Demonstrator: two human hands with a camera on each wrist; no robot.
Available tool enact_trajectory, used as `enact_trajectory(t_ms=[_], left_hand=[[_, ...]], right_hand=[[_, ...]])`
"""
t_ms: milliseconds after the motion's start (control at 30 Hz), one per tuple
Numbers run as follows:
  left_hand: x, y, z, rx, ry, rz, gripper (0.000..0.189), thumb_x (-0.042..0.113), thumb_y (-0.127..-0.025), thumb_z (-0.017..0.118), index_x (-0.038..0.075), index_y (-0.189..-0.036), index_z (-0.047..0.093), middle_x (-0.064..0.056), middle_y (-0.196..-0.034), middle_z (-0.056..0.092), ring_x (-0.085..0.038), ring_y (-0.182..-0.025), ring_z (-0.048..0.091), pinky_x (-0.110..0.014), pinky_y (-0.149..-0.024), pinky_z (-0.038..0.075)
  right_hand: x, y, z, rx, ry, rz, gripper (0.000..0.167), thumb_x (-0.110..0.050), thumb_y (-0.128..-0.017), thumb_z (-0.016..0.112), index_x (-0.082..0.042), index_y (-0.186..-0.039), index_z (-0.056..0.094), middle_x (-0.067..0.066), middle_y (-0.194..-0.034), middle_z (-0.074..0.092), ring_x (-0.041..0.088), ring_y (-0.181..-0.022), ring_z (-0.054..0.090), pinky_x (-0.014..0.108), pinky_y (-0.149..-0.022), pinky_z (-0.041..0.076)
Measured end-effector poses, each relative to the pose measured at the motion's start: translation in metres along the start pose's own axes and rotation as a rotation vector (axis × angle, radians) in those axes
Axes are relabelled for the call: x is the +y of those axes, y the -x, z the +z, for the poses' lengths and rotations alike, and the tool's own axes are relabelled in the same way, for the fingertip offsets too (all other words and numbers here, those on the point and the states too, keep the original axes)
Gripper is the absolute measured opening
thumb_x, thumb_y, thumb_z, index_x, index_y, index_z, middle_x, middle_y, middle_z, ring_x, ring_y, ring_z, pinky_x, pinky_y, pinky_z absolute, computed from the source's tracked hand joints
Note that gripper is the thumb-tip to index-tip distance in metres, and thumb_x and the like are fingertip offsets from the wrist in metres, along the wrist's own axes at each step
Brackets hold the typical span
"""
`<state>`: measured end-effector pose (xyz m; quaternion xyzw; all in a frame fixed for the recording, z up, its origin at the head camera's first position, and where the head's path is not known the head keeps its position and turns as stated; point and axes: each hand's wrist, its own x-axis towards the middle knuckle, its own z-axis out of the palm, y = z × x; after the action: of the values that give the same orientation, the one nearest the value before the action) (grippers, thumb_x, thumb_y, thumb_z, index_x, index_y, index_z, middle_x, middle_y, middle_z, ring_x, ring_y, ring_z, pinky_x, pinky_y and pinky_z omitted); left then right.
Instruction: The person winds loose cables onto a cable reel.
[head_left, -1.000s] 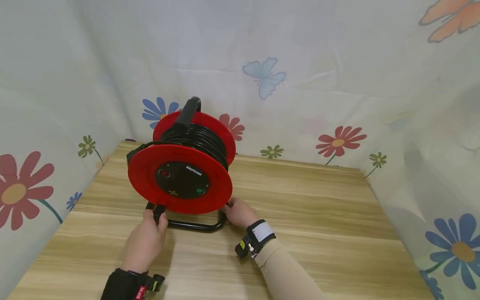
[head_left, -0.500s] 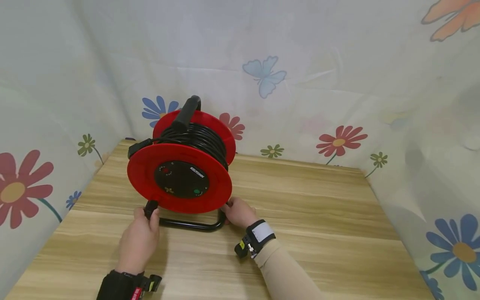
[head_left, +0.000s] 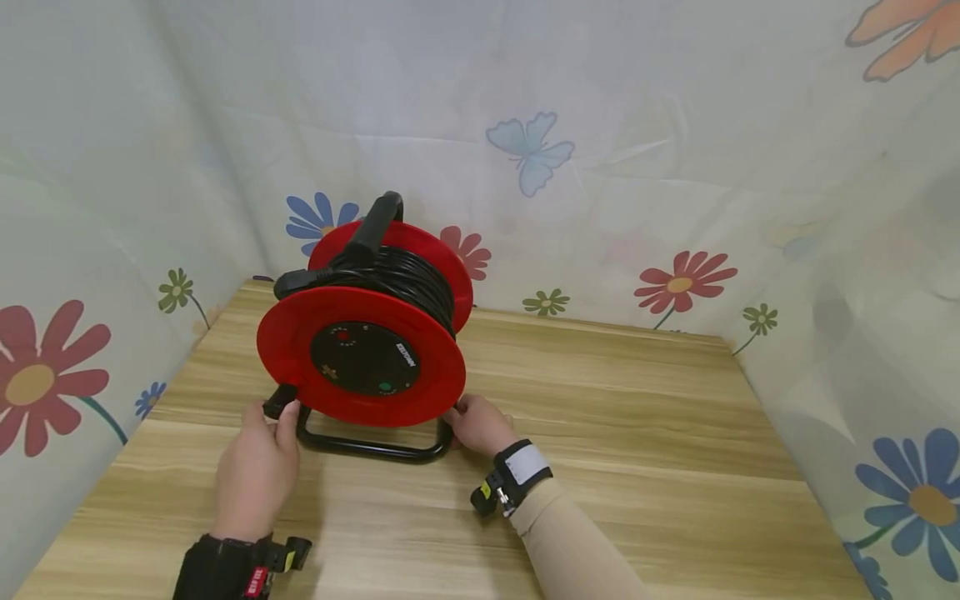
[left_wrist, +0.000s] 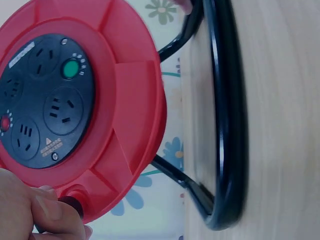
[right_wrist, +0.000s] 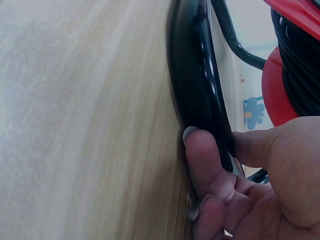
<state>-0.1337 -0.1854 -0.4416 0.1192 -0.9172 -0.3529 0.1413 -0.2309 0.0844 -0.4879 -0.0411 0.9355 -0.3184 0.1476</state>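
A red cable reel (head_left: 431, 367) wound with black cable (head_left: 401, 275) stands upright on the table in the head view. My left hand (head_left: 255, 475) pinches the short black crank knob (head_left: 281, 402) at the lower left of its front disc; the left wrist view shows finger and thumb round that knob (left_wrist: 73, 205). Low on the right side, my right hand (head_left: 483, 427) grips the black tubular stand (head_left: 375, 450). In the right wrist view, thumb and curled fingers (right_wrist: 204, 157) close round the tube. A black plug (head_left: 294, 283) lies over the disc's upper left edge.
The wood-grain table (head_left: 600, 433) extends to the right of the reel. Behind it and at both sides hangs a pale curtain (head_left: 637, 125) printed with flowers and butterflies. A black carry handle (head_left: 375, 225) rises above the reel.
The reel has turned clockwise as seen from the front, its label and plug moving round with it. My left hand has moved left and slightly up with the crank knob. The right hand stays put.
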Motion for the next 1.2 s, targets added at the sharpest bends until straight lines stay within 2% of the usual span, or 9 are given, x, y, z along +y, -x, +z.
enact_trajectory(t_ms=[400,700,967,1067,1200], left_hand=[[0.006,-0.004,-0.008,0.025,0.001,-0.022,0.059,0.044,-0.103,0.036,-0.011,-0.126,0.039,-0.008,-0.062,0.049,-0.021,-0.045,0.042,-0.033,-0.041,0.029],[0.009,-0.004,-0.011,0.043,0.013,-0.015,0.057,0.043,-0.103,0.037,-0.011,-0.123,0.04,-0.009,-0.063,0.049,-0.022,-0.046,0.043,-0.034,-0.041,0.03],[0.022,-0.009,-0.009,0.059,0.037,0.007,0.056,0.041,-0.103,0.037,-0.009,-0.126,0.038,-0.009,-0.063,0.049,-0.022,-0.046,0.042,-0.034,-0.041,0.03],[0.023,-0.011,-0.01,0.046,0.058,-0.007,0.059,0.044,-0.103,0.035,-0.009,-0.13,0.035,-0.009,-0.063,0.049,-0.023,-0.046,0.042,-0.035,-0.041,0.03],[0.017,-0.008,-0.018,0.041,0.06,-0.066,0.064,0.046,-0.102,0.034,-0.008,-0.135,0.031,-0.009,-0.064,0.049,-0.024,-0.047,0.042,-0.035,-0.042,0.029]], right_hand=[[0.001,-0.002,0.001,-0.009,0.001,0.002,0.033,-0.04,-0.099,0.048,-0.016,-0.079,0.059,-0.004,-0.059,0.063,0.017,-0.065,0.055,0.052,-0.085,0.031],[0.0,-0.001,0.0,-0.011,-0.018,0.003,0.033,-0.04,-0.099,0.049,-0.016,-0.08,0.059,-0.002,-0.06,0.064,0.017,-0.066,0.055,0.047,-0.082,0.031],[0.009,0.001,-0.006,0.016,-0.021,0.008,0.032,-0.039,-0.099,0.05,-0.016,-0.079,0.059,-0.003,-0.059,0.064,0.015,-0.066,0.056,0.057,-0.089,0.028],[0.011,0.002,-0.006,0.029,-0.015,0.011,0.032,-0.038,-0.099,0.05,-0.016,-0.078,0.059,-0.004,-0.058,0.063,0.014,-0.066,0.056,0.059,-0.092,0.028],[0.001,0.003,0.0,0.008,-0.008,-0.002,0.032,-0.038,-0.099,0.05,-0.016,-0.078,0.059,-0.004,-0.059,0.064,0.014,-0.066,0.055,0.059,-0.092,0.029]])
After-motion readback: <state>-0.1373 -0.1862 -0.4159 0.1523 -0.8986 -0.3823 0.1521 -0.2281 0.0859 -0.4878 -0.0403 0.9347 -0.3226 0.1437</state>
